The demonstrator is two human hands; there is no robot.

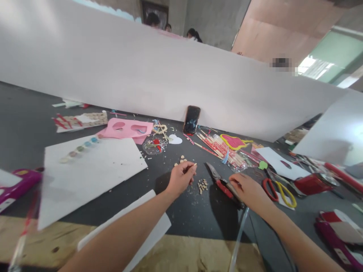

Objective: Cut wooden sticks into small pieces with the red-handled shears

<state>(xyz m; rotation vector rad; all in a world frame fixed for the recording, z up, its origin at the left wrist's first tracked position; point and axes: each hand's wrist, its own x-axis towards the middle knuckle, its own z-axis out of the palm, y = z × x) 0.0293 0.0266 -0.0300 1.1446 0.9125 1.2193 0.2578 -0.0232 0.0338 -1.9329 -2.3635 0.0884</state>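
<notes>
My left hand is closed in a pinch, and the pale end of a short wooden stick piece pokes out past its fingertips. Just beyond it lie a few small pale wooden bits. To the right, my right hand is wrapped round the handles of red-handled pruning shears. Their blades are parted a little and point away to the upper left; part of the handles is hidden by the fingers. Between both hands, a small heap of cut wooden pieces rests on the dark tabletop.
A phone leans on the white partition. Behind the hands lie red-and-white wrapped sticks and pink foam. Scissors and a red can stand right; white board and a purple glue gun left.
</notes>
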